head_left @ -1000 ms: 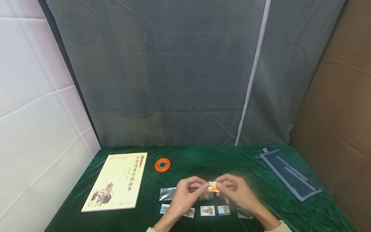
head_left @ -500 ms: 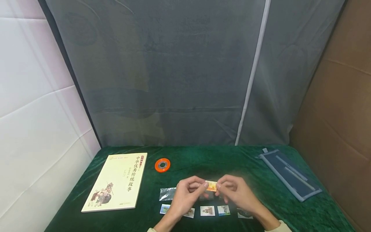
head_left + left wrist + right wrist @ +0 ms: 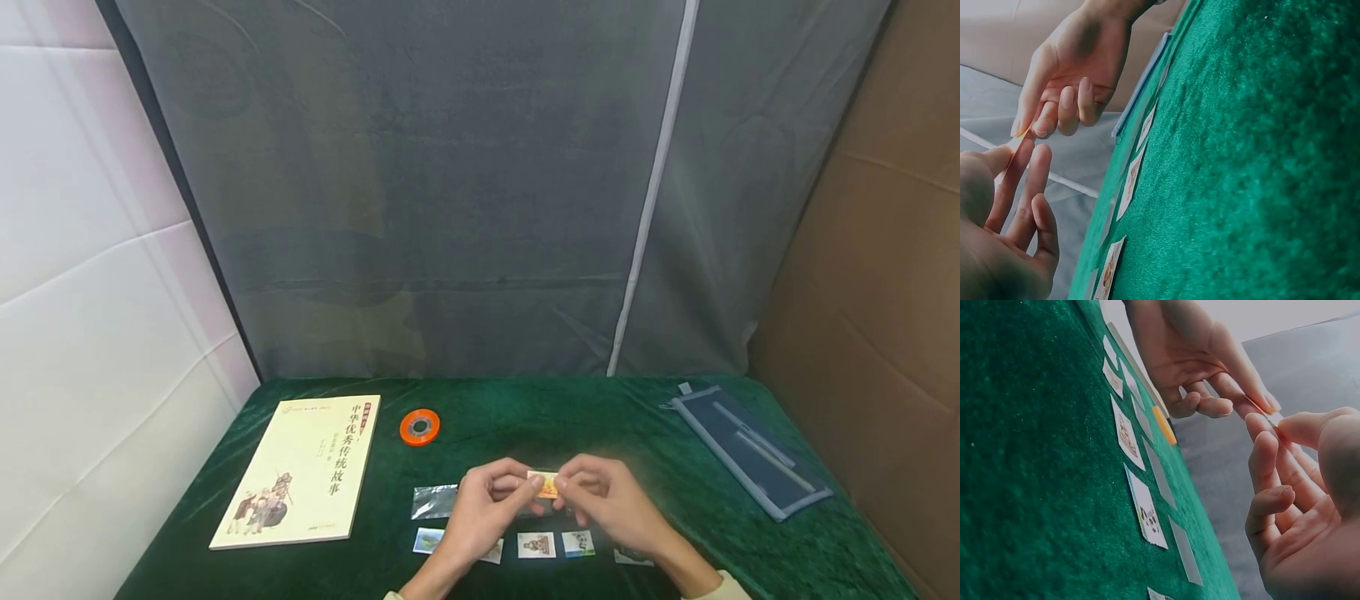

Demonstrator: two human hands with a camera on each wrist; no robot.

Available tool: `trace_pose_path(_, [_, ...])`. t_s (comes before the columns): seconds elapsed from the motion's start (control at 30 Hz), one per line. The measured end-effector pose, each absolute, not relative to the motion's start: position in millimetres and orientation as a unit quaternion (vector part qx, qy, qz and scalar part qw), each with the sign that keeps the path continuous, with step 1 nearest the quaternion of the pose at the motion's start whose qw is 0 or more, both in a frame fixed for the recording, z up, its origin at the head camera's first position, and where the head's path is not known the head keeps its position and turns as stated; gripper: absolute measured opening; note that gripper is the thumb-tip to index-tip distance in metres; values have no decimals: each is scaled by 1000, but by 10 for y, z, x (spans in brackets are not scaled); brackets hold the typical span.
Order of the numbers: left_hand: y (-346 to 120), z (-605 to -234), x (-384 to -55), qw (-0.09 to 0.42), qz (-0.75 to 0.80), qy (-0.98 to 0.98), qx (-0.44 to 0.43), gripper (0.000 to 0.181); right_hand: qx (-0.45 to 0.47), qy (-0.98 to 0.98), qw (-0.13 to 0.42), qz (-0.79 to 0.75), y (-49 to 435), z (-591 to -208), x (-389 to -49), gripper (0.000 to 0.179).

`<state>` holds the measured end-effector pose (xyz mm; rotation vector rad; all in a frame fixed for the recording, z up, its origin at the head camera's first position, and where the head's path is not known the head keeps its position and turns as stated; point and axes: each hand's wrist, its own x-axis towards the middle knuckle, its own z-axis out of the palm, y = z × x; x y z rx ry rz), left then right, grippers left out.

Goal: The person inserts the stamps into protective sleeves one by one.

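A small yellow-orange stamp point(image 3: 546, 485) is held up above the table between both hands. My left hand point(image 3: 482, 510) pinches its left edge with thumb and forefinger. On the other edge, my right hand point(image 3: 617, 507) pinches with thumb and fingertips. In the left wrist view the stamp point(image 3: 1020, 145) appears nearly edge-on. Below the hands lies a row of stamps, among them a Buddha-like figure stamp point(image 3: 536, 545), a panda stamp point(image 3: 578, 543) and a green-and-blue stamp point(image 3: 427, 540). The left wrist covers part of one stamp, and the right wrist partly hides another.
Clear plastic sleeves point(image 3: 433, 502) lie behind the stamp row, partly hidden by the hands. A cream book point(image 3: 300, 471) is at left, with an orange ring-shaped roll point(image 3: 420, 427) beside it. At right rests a blue-grey zip pouch point(image 3: 752, 454) on the green cloth.
The held stamp has shifted slightly left, and the right hand has come a little left with it. The left hand has hardly moved. Things on the table stay put.
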<state>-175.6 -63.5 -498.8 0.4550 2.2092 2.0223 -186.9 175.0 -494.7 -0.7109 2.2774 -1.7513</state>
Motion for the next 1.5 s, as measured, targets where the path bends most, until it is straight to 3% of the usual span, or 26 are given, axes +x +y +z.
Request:
trace_pose_path(1.1, [-555, -5012, -1717, 20, 664, 734, 139, 18, -253, 755, 90, -598, 1732, -4974, -1854, 9])
trace_pose_path(1.5, [-353, -4976, -1768, 49, 616, 763, 191, 23, -224, 805, 88, -542, 2093, -4876, -1931, 12])
